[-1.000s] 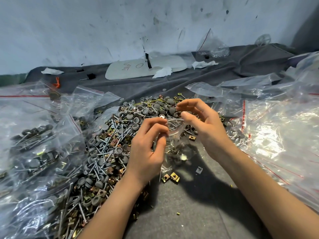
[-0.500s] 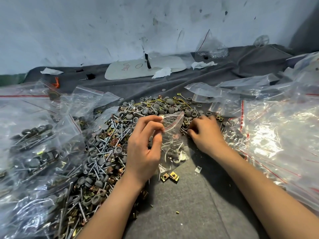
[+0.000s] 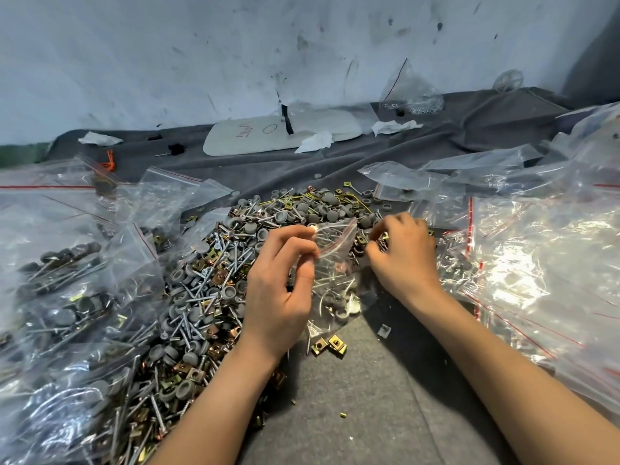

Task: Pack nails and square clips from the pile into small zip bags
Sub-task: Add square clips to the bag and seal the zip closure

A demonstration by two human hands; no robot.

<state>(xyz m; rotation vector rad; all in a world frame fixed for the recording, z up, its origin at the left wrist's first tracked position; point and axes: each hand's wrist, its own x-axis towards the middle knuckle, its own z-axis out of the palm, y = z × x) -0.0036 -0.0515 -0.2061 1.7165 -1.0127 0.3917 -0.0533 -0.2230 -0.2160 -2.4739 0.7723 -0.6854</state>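
Observation:
A big pile of nails, grey caps and brass square clips [image 3: 214, 280] covers the grey cloth at centre left. My left hand [image 3: 281, 283] pinches the red-striped mouth of a small zip bag [image 3: 335, 260], which hangs down with a few nails and caps inside. To the right of the bag, my right hand [image 3: 402, 253] reaches into the pile's right edge with curled fingers closing on small pieces; what they hold is hidden. Two loose square clips [image 3: 328, 344] lie on the cloth below the bag.
Filled zip bags [image 3: 60, 286] are heaped at the left. Empty clear zip bags [image 3: 530, 263] are heaped at the right. A white board [image 3: 281, 135], paper scraps and another bag [image 3: 412, 92] lie by the wall. Bare grey cloth [image 3: 352, 414] spreads between my forearms.
My right hand let go of the bag's mouth and dropped to the right side of the pile. My left hand kept hold of the bag, which now hangs more upright.

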